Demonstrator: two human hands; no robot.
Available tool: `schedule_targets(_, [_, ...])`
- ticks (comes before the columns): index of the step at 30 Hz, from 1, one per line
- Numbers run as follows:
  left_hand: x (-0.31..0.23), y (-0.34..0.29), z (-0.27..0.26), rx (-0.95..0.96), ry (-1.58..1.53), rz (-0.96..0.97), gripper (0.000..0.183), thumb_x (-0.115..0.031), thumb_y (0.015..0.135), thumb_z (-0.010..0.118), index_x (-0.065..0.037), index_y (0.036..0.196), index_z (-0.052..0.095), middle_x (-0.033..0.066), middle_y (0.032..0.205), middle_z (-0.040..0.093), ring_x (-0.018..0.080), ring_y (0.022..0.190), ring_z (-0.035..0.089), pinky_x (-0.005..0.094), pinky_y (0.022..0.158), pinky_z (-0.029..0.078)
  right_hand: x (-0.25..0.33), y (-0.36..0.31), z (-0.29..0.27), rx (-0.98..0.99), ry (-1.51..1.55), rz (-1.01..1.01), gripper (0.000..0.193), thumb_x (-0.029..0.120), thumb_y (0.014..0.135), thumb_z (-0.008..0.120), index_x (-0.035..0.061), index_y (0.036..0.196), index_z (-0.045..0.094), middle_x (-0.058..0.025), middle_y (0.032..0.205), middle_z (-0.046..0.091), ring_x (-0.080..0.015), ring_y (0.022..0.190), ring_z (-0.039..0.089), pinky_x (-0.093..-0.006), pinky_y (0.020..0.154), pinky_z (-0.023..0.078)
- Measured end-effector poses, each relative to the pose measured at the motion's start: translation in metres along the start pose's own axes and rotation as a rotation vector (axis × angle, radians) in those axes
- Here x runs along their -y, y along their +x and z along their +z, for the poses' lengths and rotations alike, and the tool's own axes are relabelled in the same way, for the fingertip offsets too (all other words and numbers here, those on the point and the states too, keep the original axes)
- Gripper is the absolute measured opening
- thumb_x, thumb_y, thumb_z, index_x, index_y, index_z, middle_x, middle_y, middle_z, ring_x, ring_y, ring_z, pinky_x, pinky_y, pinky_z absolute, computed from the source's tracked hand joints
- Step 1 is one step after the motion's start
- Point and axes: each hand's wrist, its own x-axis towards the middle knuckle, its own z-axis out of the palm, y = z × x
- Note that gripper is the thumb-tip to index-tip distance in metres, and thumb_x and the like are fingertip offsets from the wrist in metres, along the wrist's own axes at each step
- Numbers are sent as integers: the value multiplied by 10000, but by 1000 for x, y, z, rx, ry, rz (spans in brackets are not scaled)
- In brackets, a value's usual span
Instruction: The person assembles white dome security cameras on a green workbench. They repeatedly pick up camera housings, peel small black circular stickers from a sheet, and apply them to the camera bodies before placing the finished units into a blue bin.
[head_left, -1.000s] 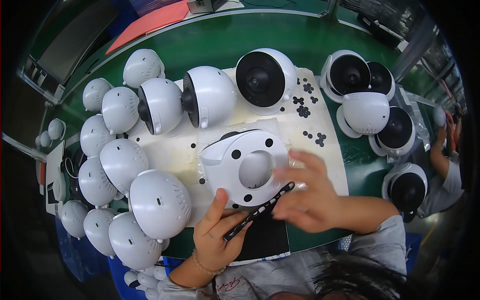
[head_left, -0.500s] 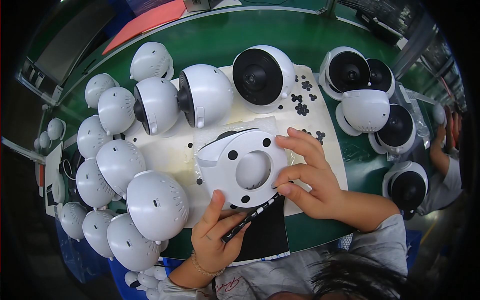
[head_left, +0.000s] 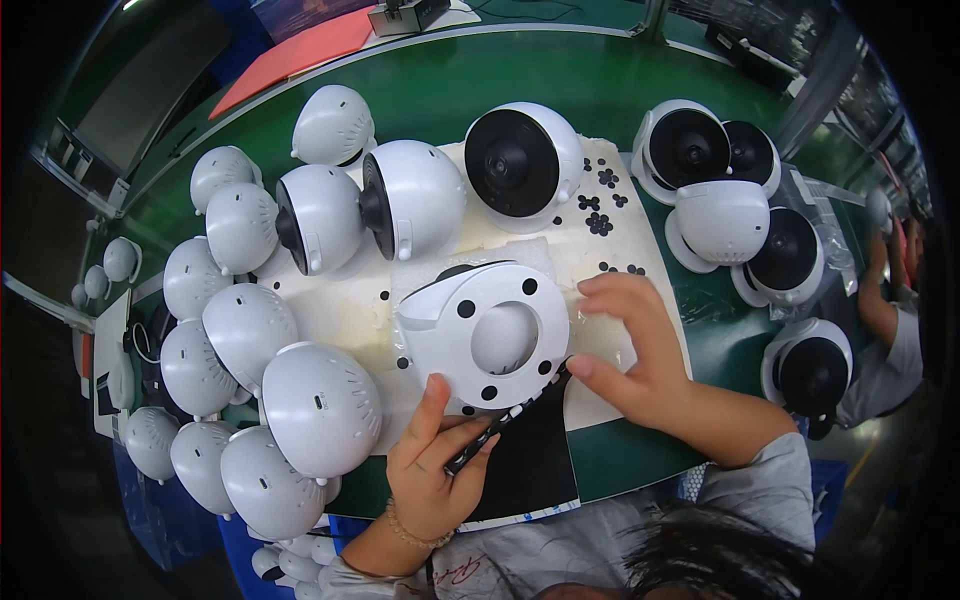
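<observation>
A white dome-shaped camera (head_left: pixel 430 318) lies tipped over in front of me, its ring-shaped base (head_left: pixel 455 345) facing up with round black pads (head_left: pixel 466 309) around the central hole. My left hand (head_left: pixel 435 475) is closed at the near edge, its thumb against the base. Its fingers also grip a narrow black strip (head_left: pixel 500 425) with pale gaps, which slants up to the base's near right edge. My right hand (head_left: pixel 640 360) is open just right of the base, fingers apart. Its thumb is close to the strip's upper end; whether they touch I cannot tell.
More white cameras (head_left: pixel 320 410) crowd the left side, and one (head_left: pixel 515 160) stands at the back. Others (head_left: pixel 725 222) stand to the right. Small black pad clusters (head_left: pixel 598 223) stick to the pale mat (head_left: pixel 660 320). A black sheet (head_left: pixel 535 465) lies at the near edge. Another person's arm (head_left: pixel 878 300) shows far right.
My right hand has come off the base and moved slightly right, its fingers opening. A black pad now shows at the base's lower right, where the fingers were. My left hand has barely moved.
</observation>
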Motion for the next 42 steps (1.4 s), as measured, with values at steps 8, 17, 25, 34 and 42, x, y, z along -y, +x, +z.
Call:
schedule_targets(8, [2,-5,-4,26,-5,50,263,55,613,689,22,865,623,253,1278,425,233,708,647,286,613,517,-1,8,14,348,907,617,270,127,787,665,28,995,526,-7,876,545,-67,792,483,-238,700,392])
schedule_targets(17, [10,-19,-10,68,-43,173,288,-33,609,708,-39,887,636,188,1192,528,213,760,645,287,617,504,1,94,-33,-297,578,95,309,90,798,597,-22,1082,544,-50,927,557,-136,878,539,-273,799,423])
schedule_targets(25, [7,-14,-15,127,-88,229,336,-14,602,630,-27,937,624,124,1141,579,236,811,620,307,650,484,-163,192,-5,-120,-1084,-80,120,101,789,478,43,811,580,-112,856,534,-275,840,555,-392,695,477])
schedule_targets(34, [14,-19,-17,224,-118,207,411,-20,592,673,-70,996,613,58,1102,597,235,893,602,313,705,461,-207,202,-10,516,-1091,384,201,132,750,516,46,888,634,-131,927,628,-293,884,596,-398,755,479])
schedule_targets(42, [13,-20,-21,202,-107,142,406,-20,596,659,-68,997,618,58,1088,603,229,911,598,316,733,460,-74,270,49,407,-872,-492,623,167,571,749,123,1150,521,-62,1229,494,-262,1108,478,-371,873,429])
